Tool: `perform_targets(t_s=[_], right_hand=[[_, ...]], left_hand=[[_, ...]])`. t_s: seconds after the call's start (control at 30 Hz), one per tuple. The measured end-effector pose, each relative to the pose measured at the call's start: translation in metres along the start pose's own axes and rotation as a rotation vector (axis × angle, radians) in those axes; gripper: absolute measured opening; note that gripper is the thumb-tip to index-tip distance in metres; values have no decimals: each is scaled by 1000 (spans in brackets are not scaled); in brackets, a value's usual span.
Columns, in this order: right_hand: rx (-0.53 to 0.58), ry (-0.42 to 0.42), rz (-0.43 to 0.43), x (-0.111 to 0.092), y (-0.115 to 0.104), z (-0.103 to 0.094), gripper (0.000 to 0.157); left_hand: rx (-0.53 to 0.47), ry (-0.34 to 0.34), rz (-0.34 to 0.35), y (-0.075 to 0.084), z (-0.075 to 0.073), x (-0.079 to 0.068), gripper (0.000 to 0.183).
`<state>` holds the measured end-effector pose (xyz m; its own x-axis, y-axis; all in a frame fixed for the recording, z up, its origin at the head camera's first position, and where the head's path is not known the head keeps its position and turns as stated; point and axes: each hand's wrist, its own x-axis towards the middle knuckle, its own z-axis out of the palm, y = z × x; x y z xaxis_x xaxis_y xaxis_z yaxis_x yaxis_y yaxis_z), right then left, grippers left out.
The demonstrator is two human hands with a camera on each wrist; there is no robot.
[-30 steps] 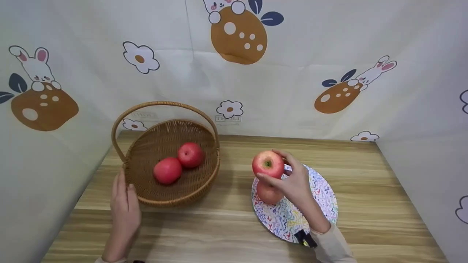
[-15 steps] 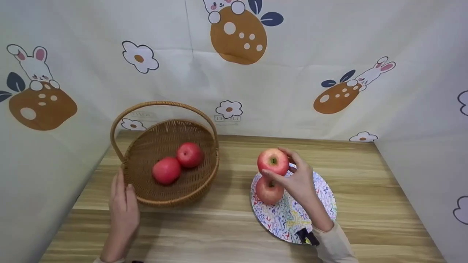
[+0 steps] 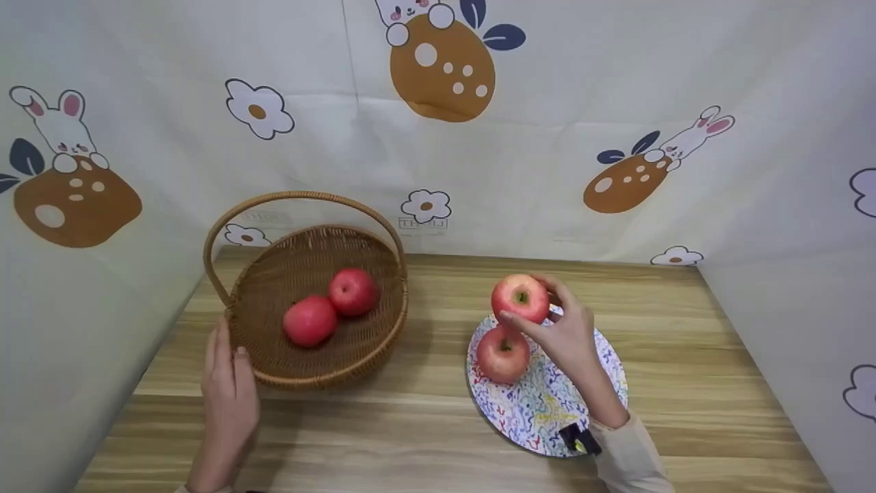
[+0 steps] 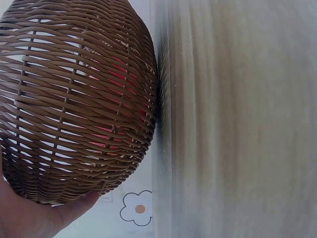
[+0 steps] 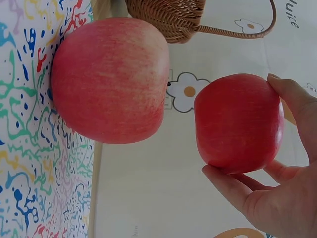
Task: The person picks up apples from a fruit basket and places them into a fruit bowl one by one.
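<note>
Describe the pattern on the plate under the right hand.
White plate with multicoloured squiggles, clearest in the head view.

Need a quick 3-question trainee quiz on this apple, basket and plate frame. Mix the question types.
1. True or false: the right hand holds an apple in the air above the patterned plate.
2. How many apples lie inside the wicker basket?
A. one
B. two
C. three
3. Fill in: the left hand rests against the basket's outer ____.

Key
1. True. The fingertips pinch it, and a second apple lies on the plate below.
2. B. Two red apples lie side by side.
3. Wall, at the side nearest the person.
</note>
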<state>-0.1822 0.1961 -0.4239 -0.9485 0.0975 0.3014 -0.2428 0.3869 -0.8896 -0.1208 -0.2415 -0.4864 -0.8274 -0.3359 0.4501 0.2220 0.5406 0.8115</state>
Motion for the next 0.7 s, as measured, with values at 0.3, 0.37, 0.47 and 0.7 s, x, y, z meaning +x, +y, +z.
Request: perform_targets(t_s=[0.3,0.37,0.47,0.7], right_hand=[[4,1,24,4,7,-3,67],[-1,1,30,5,9,-3,67],[-14,1,34,7,11,-4,68],[-43,15,26,11,18,-5,66]], left_hand=[[3,7,0,2,-1,0,57],[2,9,-1,2,-1,0,57],[6,16,1,3,0,0,57],[7,21,18,2,1,1,56]])
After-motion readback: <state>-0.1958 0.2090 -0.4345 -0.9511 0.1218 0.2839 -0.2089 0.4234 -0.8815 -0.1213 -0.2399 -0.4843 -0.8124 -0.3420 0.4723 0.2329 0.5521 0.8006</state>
